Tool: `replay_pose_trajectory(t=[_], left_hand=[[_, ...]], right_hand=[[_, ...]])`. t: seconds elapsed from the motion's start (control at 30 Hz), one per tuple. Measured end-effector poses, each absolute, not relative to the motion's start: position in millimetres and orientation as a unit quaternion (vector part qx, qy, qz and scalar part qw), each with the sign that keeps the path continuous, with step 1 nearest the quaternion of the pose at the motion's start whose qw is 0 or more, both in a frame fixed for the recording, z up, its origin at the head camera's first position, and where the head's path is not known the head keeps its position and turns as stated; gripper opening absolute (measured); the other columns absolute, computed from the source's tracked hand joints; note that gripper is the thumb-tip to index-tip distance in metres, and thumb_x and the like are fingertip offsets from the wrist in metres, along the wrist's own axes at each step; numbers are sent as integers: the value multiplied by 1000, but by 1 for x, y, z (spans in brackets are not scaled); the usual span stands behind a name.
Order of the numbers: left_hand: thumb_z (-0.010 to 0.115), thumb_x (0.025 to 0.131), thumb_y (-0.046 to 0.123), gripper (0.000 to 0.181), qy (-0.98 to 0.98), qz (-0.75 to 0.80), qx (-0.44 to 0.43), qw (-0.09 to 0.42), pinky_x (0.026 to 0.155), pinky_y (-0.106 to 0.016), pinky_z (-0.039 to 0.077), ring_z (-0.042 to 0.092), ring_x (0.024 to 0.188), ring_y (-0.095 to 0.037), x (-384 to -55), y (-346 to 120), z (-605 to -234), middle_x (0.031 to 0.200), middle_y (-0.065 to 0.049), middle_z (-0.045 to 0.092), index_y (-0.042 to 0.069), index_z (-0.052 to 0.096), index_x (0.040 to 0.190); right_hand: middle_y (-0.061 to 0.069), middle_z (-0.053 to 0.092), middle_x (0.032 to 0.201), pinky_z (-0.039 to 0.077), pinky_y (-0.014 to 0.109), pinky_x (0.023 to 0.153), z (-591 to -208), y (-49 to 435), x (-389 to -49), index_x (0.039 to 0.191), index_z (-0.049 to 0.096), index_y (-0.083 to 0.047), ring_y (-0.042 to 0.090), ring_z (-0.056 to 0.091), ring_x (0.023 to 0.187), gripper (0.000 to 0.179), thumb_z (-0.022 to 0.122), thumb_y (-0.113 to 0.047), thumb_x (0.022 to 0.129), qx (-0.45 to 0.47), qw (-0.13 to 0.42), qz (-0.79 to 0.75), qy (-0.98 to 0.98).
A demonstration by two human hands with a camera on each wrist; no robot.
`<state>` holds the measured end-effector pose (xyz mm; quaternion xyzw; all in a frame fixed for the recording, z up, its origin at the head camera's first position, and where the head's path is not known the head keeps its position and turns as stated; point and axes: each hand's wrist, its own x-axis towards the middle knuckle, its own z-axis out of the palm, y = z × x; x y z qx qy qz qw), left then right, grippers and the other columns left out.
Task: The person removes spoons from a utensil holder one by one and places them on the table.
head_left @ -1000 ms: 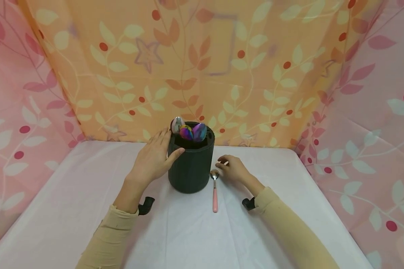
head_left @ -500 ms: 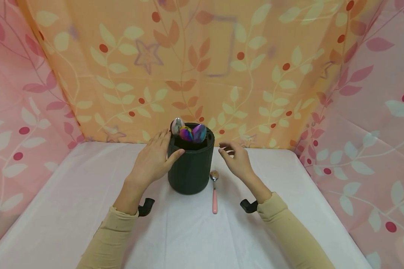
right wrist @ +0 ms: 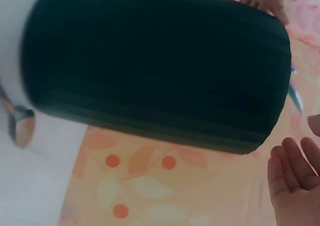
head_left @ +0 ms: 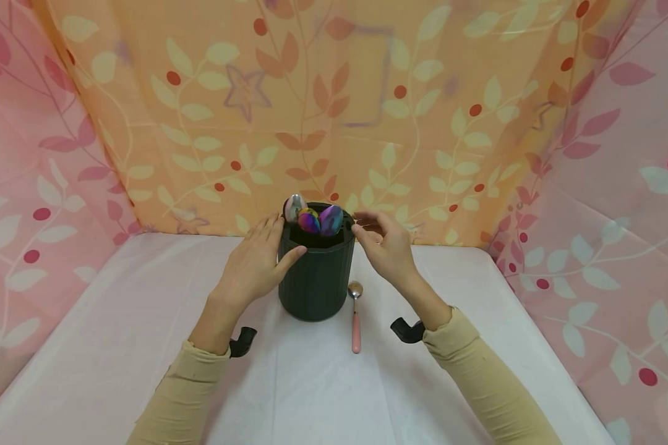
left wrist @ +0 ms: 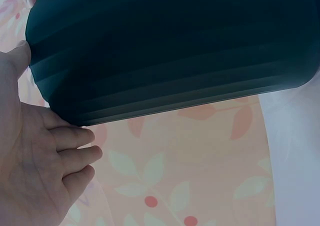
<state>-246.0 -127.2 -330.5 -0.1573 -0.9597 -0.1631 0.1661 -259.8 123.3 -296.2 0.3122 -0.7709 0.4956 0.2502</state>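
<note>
- The left hand (head_left: 253,259) is laid flat along the left side of the holder (head_left: 314,284); its fingers are straight, with the thumb spread onto the near rim.
- The right hand (head_left: 386,247) is held just beside the right rim, seen apart from it in the right wrist view; its fingers are slightly bent, the thumb is set apart, and nothing is pinched.
- The holder, dark green and upright, is thus placed between both hands; three spoon heads (head_left: 331,220) are raised above its opening.
- A pink-handled spoon (head_left: 356,330) is laid near the holder's base, its handle directed toward the person.
- The table is covered by white cloth (head_left: 306,395), enclosed by an orange leaf-patterned backdrop (head_left: 367,148) and pink side curtains (head_left: 618,185).
- A star outline (head_left: 247,91) is shown on the backdrop.
</note>
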Motion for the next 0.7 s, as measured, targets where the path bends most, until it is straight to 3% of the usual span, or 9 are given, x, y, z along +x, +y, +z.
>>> replay_pose_trajectory(t=[0.43,0.7], left_hand=[[27,90,71,93,-958,-166,-161,172,116,-47,17,15,144,-29,-247,-128,-331,156,-16,19,1,17,150],[26,90,72,94,-958,-168,-160,170,116,-49,17,16,144,-31,-247,-127,-332,156,-16,19,1,16,150]], right_hand=[[24,60,116,53,46,85,-287,105,-263,121,55,10,35,62,98,34,63,3,88,325,185,531,-760],[24,61,113,55,33,81,-284,100,-262,123,55,8,33,61,95,35,62,0,90,299,165,537,-772]])
